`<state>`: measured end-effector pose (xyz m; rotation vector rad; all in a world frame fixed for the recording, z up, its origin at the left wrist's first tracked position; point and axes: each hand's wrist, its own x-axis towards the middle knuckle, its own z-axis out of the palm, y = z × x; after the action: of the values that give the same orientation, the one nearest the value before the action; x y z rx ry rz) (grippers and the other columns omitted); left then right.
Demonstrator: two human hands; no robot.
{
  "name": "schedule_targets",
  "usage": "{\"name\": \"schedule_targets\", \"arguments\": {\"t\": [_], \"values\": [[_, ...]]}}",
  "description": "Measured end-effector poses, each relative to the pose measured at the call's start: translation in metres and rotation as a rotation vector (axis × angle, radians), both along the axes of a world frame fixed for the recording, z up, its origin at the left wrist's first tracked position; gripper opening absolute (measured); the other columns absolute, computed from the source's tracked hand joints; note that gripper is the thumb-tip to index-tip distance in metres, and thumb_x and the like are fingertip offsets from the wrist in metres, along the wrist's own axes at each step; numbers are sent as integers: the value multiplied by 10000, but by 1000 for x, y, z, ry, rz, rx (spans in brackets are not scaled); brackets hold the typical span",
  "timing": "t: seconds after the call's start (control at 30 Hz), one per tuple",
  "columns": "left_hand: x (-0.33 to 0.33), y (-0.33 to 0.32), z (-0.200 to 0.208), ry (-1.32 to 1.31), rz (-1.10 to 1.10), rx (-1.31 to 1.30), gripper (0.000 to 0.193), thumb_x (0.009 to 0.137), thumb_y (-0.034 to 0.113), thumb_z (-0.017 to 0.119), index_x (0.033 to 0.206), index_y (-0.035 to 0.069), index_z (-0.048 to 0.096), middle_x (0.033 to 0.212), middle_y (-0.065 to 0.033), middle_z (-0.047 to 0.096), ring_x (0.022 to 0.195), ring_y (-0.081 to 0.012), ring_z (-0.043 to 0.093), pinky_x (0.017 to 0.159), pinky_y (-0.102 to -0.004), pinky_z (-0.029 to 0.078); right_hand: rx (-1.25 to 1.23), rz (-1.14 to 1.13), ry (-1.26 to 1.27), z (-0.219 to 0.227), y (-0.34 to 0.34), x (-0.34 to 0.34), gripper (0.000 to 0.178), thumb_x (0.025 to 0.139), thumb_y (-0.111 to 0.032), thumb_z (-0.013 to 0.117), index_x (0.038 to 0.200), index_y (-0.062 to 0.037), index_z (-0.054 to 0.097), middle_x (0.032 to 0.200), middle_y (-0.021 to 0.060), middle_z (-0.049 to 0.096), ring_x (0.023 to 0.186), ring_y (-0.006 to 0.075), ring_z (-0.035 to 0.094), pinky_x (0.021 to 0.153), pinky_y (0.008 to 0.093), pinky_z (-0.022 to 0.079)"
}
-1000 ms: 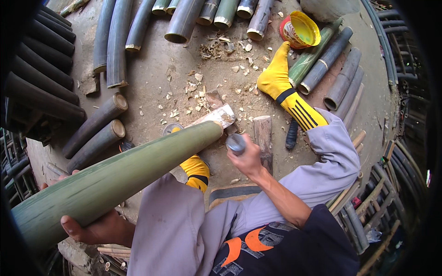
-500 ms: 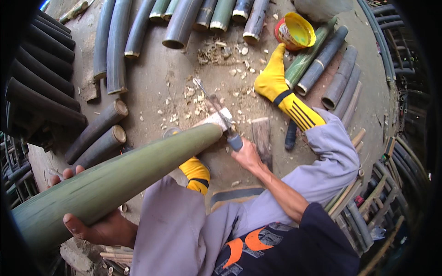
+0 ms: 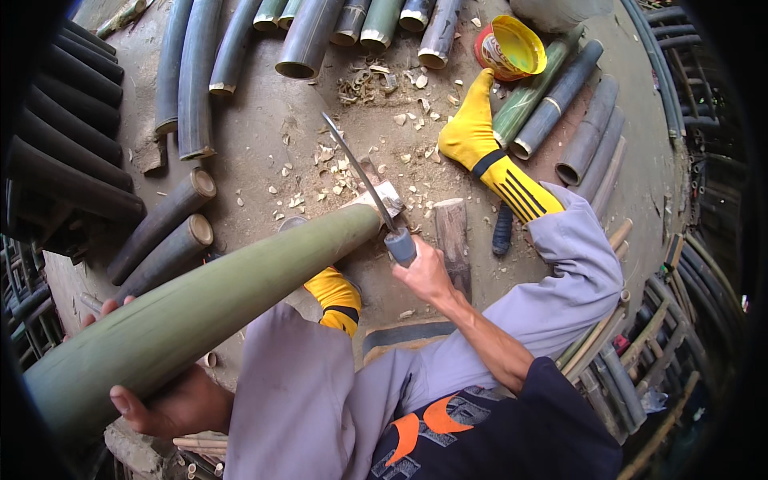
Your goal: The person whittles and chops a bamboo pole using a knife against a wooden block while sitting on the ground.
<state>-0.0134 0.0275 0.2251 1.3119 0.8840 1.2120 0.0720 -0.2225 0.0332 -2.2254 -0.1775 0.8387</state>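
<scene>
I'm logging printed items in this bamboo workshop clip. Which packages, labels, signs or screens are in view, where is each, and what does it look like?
Labelled can: on the ground at the top, just beyond the yellow-socked foot and against the bamboo poles; round, open, lying tilted, yellow inside, red and white printed wrap outside.
No signs or screens show.

We count one green bamboo pole (image 3: pixel 200 312) under our left hand (image 3: pixel 172 404) fingers and one blade (image 3: pixel 360 172) rising from our right hand (image 3: pixel 424 272) fingers. Beyond the fingertips lie seven cut bamboo tubes (image 3: pixel 308 36) in a row, one yellow tin (image 3: pixel 510 46), and two yellow socks (image 3: pixel 480 140).
</scene>
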Motion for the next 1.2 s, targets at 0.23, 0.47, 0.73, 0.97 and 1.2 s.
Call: {"name": "schedule_targets", "arguments": {"t": [0.23, 0.47, 0.73, 0.97, 1.2], "values": [[1, 1, -3, 44, 17, -4, 777, 786, 404, 511, 1350, -59, 245, 1247, -257, 427, 1155, -368, 465, 1010, -487, 354, 220, 2, -72, -3, -2, 6, 316, 695, -92, 695, 967, 3, 567, 784, 182, 654, 689, 265, 664, 613, 376, 518], [-9, 13, 1, -56, 111, -50, 737, 784, 385, 553, 1332, -48, 317, 1182, -242, 485, 1097, -346, 498, 957, -477, 408, 141, -26, -100, -4, -5, 9, 270, 713, -73, 687, 919, 17, 539, 777, 224, 644, 694, 290, 676, 594, 370, 529], [-16, 3, -4, -90, 220, -83, 465, 794, 318, 634, 1112, -14, 570, 1154, -210, 540, 1067, -317, 530, 904, -473, 437, 103, 67, -62, 2, 1, 2, 252, 697, -49, 671, 909, 14, 548, 744, 188, 644, 721, 294, 672, 603, 371, 522], [-9, 4, -4, -51, 371, -55, 389, 802, 326, 639, 1052, 32, 592, 1083, -165, 555, 1037, -303, 539, 884, -459, 447, 318, -31, -166, -1, -5, 1, 287, 702, -87, 688, 944, 2, 562, 747, 137, 644, 658, 210, 656, 608, 338, 507], [-7, 7, -7, -69, 337, -33, 456, 810, 331, 626, 1108, -7, 557, 1165, -199, 522, 1088, -314, 515, 910, -451, 438, 1, 94, -30, -3, -5, 7, 298, 683, -106, 678, 922, 15, 545, 749, 213, 623, 698, 343, 656, 632, 393, 500]]}}
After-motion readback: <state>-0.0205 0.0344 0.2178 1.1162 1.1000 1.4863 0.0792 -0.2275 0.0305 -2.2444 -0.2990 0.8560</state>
